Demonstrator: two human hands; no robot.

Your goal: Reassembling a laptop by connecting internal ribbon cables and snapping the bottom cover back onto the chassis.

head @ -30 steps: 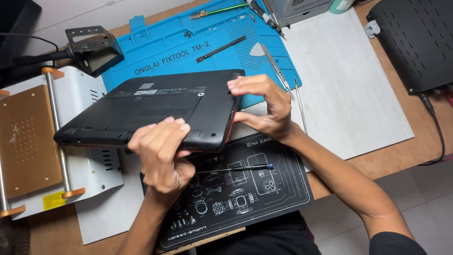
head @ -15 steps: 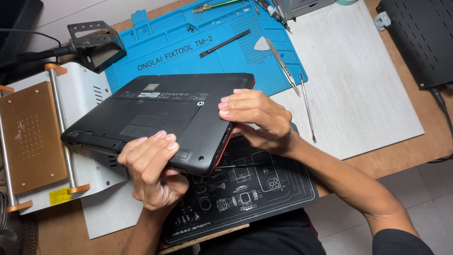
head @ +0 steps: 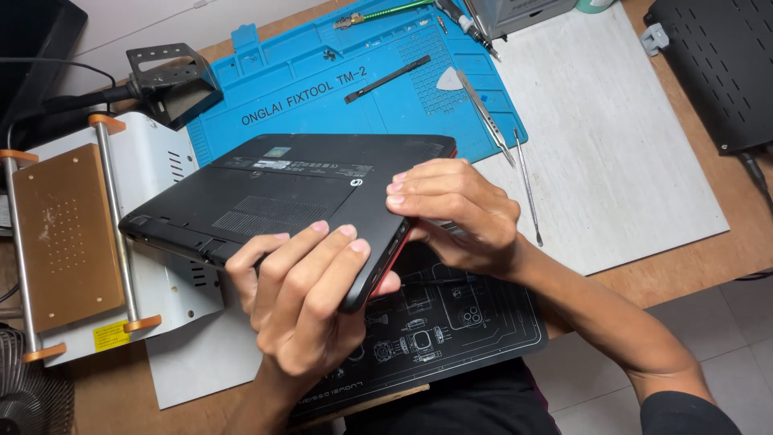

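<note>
Two hands: both are clamped on one flat black plastic laptop [head: 282, 197], turned underside up and tilted off the worktop.
Left hand [head: 302, 302]: wraps the laptop's near corner, fingers spread over the base panel, thumb hidden beneath.
Right hand [head: 455, 213]: pinches the laptop's right edge, fingertips on the base and thumb tucked at the seam where a red trim shows.
Laptop: held above a black printed rubber mat [head: 451, 322]; its far edge overhangs a blue silicone repair mat [head: 338, 80].
Slip risk: only one corner and one edge are gripped, so the raised far-left end could likely sag or twist out of the fingers.
Seam risk: uneven pressure at the red-trimmed edge might crack a clip or bend the panel.
Strike risk: just right of the laptop lie slim steel tweezers [head: 483, 117]; left of it stands a white metal press with a copper-coloured plate [head: 64, 234]. A swing either way could knock them.
</note>
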